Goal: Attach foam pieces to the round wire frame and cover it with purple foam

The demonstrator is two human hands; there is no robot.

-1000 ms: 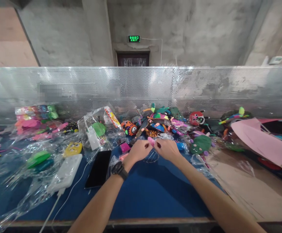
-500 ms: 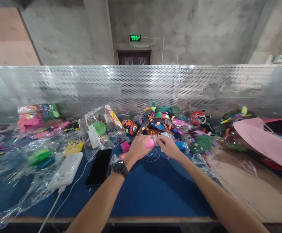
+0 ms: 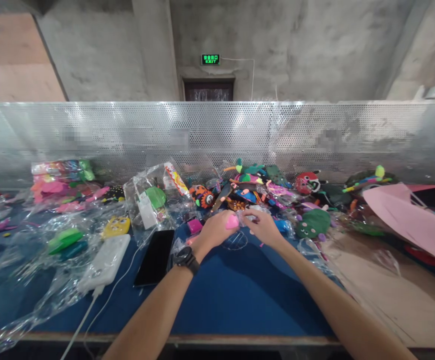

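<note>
My left hand [image 3: 217,231], with a black watch on its wrist, is closed around a bright pink lump of modelling clay [image 3: 232,222]. Clear plastic wrapper [image 3: 240,218] sticks out from the clay's right side. The fingertips of my right hand [image 3: 261,226] pinch that wrapper just beside the clay. Both hands are raised over the blue table top [image 3: 255,295], and their fingers partly hide the clay. Below them lies a round piece of clear plastic [image 3: 235,241]. A magenta packet [image 3: 194,226] is to the left of my left hand.
Colourful craft figures lie heaped behind my hands, among them an orange one [image 3: 201,196] and a green one [image 3: 314,223]. On the left are a black phone [image 3: 154,258], a white power bank [image 3: 105,263] with a cable, and plastic bags. Pink sheet [image 3: 408,212] lies at right. A perforated metal panel [image 3: 217,130] stands behind.
The view has shifted slightly, moving the scene a little to the right. Both hands keep their hold on the clay and its wrapper, with only small finger movement.
</note>
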